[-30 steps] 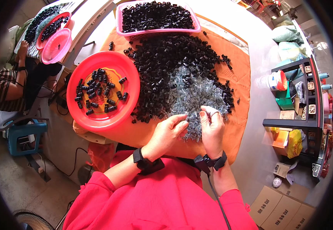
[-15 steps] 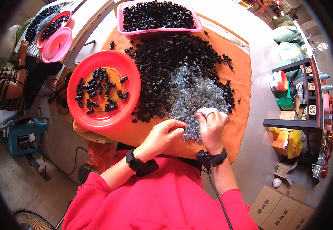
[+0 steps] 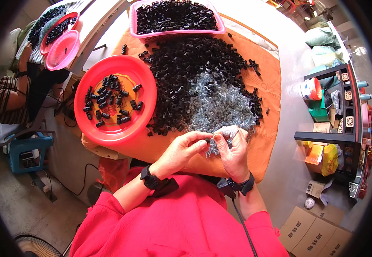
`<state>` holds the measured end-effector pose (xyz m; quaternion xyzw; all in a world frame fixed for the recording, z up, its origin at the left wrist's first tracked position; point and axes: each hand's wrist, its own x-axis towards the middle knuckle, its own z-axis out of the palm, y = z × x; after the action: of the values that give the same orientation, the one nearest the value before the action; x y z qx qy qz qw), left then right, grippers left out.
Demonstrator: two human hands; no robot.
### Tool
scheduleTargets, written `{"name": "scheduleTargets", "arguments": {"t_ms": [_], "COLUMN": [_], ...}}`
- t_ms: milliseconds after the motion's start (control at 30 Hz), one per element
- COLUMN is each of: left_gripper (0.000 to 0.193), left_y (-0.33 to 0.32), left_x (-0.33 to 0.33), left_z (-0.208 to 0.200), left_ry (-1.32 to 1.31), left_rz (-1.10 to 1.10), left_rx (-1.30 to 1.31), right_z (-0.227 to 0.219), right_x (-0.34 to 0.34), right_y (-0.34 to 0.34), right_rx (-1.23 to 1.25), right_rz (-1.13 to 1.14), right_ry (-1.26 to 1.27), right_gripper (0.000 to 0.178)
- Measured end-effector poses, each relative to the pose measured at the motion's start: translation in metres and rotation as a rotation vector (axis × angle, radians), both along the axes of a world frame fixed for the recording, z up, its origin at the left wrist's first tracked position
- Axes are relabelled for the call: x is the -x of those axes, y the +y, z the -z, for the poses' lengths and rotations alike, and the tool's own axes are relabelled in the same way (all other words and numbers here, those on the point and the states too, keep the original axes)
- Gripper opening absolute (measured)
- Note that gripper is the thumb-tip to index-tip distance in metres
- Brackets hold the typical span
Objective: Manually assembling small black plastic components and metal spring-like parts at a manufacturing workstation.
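Observation:
My left hand and my right hand meet at the near edge of a heap of small silvery coil springs. Both have thumb and index finger drawn together in a pinch, the fingertips nearly touching. Whatever they hold is too small or hidden to make out. Beyond and around the springs spreads a large pile of small black plastic parts, resembling cord locks. To the left, a round red tray carries several black cylindrical pieces, which look like put-together cord locks.
A pink basket full of black parts stands at the far side of the orange cloth. At far left, another person sits by a table with pink bowls. A dark shelf and cardboard boxes are on the right.
My right hand has moved left and slightly nearer, away from the springs, so its fingertips now meet those of my left hand. The left hand has barely moved.

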<state>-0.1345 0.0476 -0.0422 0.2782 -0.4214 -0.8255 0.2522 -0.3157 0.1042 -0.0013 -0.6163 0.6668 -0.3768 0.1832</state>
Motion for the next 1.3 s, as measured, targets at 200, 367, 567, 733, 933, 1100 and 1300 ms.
{"name": "scheduleTargets", "arguments": {"t_ms": [200, 367, 567, 733, 933, 1100, 1300], "left_gripper": [0.030, 0.026, 0.024, 0.025, 0.026, 0.024, 0.022], "left_y": [-0.002, -0.005, -0.007, -0.003, -0.002, 0.001, 0.003], "left_x": [-0.007, -0.007, -0.008, -0.005, -0.004, -0.003, -0.004], "left_z": [-0.008, -0.010, -0.012, -0.012, -0.012, -0.010, -0.008], "left_ry": [0.148, 0.191, 0.115, 0.166, 0.081, 0.085, 0.108], "left_rz": [0.006, -0.040, -0.092, -0.077, -0.058, -0.061, -0.101], "left_rx": [-0.308, -0.387, -0.319, -0.306, -0.302, -0.261, -0.303], "right_z": [0.000, -0.004, -0.005, -0.005, -0.004, -0.002, -0.008], "right_x": [-0.001, -0.004, -0.009, -0.011, -0.011, -0.014, -0.017], "right_y": [0.004, 0.001, 0.001, 0.000, 0.001, 0.001, 0.000], "right_rx": [-0.019, 0.071, 0.081, 0.073, 0.094, 0.098, 0.141], "right_rz": [0.058, -0.009, 0.003, -0.002, -0.013, -0.020, -0.066], "right_ry": [0.022, 0.017, 0.032, 0.053, 0.109, 0.056, 0.110], "right_gripper": [0.012, 0.011, 0.010, 0.011, 0.010, 0.010, 0.010]}}
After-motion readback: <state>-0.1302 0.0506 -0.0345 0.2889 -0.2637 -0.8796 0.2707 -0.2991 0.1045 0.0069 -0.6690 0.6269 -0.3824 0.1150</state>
